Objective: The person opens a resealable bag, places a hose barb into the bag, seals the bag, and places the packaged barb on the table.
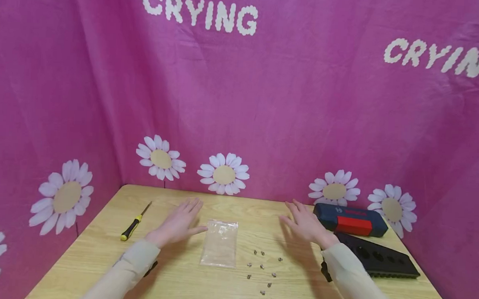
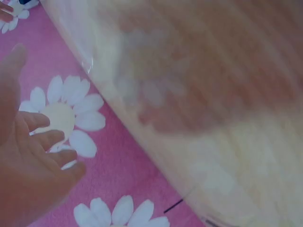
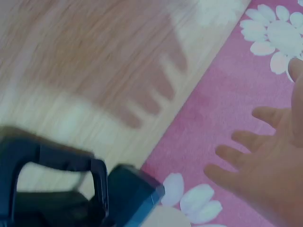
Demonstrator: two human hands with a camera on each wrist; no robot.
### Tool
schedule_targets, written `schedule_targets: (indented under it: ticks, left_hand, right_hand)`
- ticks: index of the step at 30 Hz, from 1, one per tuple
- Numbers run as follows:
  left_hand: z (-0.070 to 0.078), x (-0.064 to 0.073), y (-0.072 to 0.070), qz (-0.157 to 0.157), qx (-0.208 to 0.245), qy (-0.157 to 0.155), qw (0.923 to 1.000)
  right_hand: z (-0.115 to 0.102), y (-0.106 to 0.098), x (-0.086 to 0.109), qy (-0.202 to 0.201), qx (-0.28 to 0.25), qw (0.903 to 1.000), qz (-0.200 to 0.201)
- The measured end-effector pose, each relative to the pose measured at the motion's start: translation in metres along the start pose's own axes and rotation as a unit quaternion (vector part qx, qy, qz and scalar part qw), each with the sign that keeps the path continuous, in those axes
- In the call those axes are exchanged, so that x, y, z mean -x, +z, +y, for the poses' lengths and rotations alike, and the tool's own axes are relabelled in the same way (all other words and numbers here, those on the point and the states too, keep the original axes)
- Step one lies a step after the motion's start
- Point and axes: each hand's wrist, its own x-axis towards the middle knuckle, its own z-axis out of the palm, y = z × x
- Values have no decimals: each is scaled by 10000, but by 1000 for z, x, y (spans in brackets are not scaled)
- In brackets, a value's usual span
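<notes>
My left hand [image 1: 180, 222] hovers over the table with fingers extended and holds nothing; its thumb points toward a clear zip bag [image 1: 219, 244] that lies flat. On the other side, my right hand [image 1: 305, 223] has its fingers spread, likewise holding nothing, close to a dark blue and red Bosch case [image 1: 353, 220]. In both wrist views the fingers stand apart from any object. Several small metal screws [image 1: 262, 267] lie scattered on the wood between the hands, right of the bag. A yellow and black screwdriver [image 1: 136, 221] rests left of my left hand.
A black perforated plastic holder [image 1: 383, 258] lies beside the right forearm, in front of the case; its looped part [image 3: 57, 161] shows in the right wrist view. Pink cloth [image 1: 265, 101] with daisies hangs behind the wooden table [image 1: 169, 276] and along its sides.
</notes>
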Motion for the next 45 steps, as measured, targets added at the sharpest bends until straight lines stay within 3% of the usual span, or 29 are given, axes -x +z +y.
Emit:
schedule_targets:
  ticks: [6, 18, 24, 32, 45]
  left_hand:
    - [4, 9, 8, -121, 211, 566, 9981]
    - [22, 22, 18, -505, 235, 1159, 9917]
    - [26, 29, 24, -743, 124, 1217, 9897]
    - [35, 30, 27, -1044, -269, 1051, 9886]
    - [37, 35, 32, -1207, -593, 998, 9859]
  right_hand:
    - [-7, 8, -7, -178, -591, 9972, -416]
    - [-28, 20, -24, -794, -1160, 9874, -726]
    - [-35, 31, -35, -841, -1452, 9816, -908]
    - [-43, 43, -50, -593, -1800, 9768, -999]
    - [-65, 67, -69, -990, -1888, 9715, -1041]
